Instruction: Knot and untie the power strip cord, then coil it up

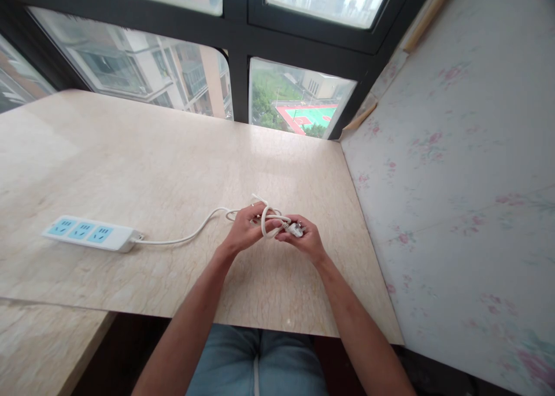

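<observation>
A white power strip (89, 234) with three blue socket panels lies at the left on the marble-patterned sill. From its right end a white cord (186, 240) runs along the surface to my hands. My left hand (247, 228) is closed around a loose bundle of that cord, with one loop standing up over the fingers. Close beside it, my right hand (307, 237) grips the white plug (296, 229) at the cord's end. Part of the bundle is hidden behind the fingers.
The sill (151, 153) meets a dark window frame (240, 49) at the back. A wall with flowered paper (455, 153) bounds the right side. The sill's front edge runs just above my legs (260, 361). A lower ledge (43, 338) juts out at front left.
</observation>
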